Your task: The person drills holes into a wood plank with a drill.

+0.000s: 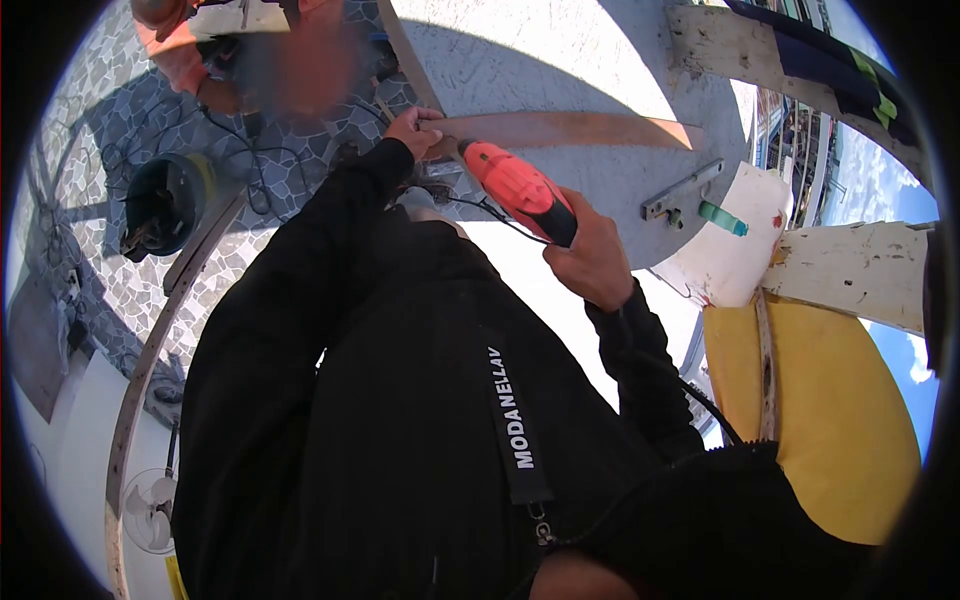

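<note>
A red and black power drill [515, 188] is in my right hand [594, 252], its fingers wrapped round the black handle. The drill's front end points up and left, close to the near end of a long thin wooden strip [600, 130]. My left hand [415, 134] pinches that end of the strip at the edge of a grey-topped table [540, 65]. From there the strip runs right across the tabletop. A dark cord hangs below the drill.
A metal spirit level [683, 190] and a green bottle [722, 218] lie toward the table's right. Another person [180, 62] is at upper left, partly blurred. A dark bucket [165, 203], cords and a fan [150, 510] stand left. A yellow sheet [850, 400] is at right.
</note>
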Action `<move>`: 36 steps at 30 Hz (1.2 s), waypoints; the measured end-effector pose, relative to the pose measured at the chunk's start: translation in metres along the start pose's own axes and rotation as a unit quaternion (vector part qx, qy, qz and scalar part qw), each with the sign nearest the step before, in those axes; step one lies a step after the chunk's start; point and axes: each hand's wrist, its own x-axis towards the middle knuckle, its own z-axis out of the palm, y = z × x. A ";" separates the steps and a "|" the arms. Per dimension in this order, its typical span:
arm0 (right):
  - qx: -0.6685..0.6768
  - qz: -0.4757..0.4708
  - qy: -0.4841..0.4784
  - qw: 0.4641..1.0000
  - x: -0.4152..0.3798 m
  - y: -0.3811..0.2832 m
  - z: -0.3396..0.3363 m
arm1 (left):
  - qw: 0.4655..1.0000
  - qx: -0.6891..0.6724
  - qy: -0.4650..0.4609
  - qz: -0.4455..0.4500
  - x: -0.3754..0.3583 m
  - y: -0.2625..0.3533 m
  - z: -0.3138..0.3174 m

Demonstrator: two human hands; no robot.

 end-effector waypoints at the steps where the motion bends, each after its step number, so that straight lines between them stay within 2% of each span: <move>1: 0.002 -0.004 0.000 1.000 0.000 0.001 -0.001 | 1.000 0.000 0.000 0.000 0.003 -0.003 -0.002; 8: -0.030 -0.040 -0.002 0.999 0.009 0.005 -0.006 | 0.998 0.033 -0.011 0.042 0.012 -0.015 -0.009; 10: -0.037 -0.057 -0.038 0.997 0.016 0.003 -0.014 | 0.998 0.027 -0.018 0.056 0.006 -0.005 -0.006; 12: -0.043 -0.057 -0.058 0.996 0.024 0.001 -0.021 | 0.999 0.036 -0.006 -0.012 -0.004 0.004 -0.007; 18: -0.078 -0.070 -0.117 0.988 0.046 -0.022 -0.038 | 0.992 0.100 0.071 -0.002 -0.018 -0.004 -0.009; 26: -0.129 -0.057 -0.152 0.978 0.062 -0.036 -0.045 | 0.993 0.072 0.098 -0.007 -0.026 0.008 -0.005; 31: -0.178 -0.052 -0.138 0.973 0.060 -0.046 -0.045 | 0.992 0.085 0.096 0.007 -0.024 0.008 -0.007; 36: -0.191 -0.055 -0.139 0.970 0.061 -0.052 -0.045 | 0.993 0.062 0.096 -0.016 -0.026 0.011 -0.005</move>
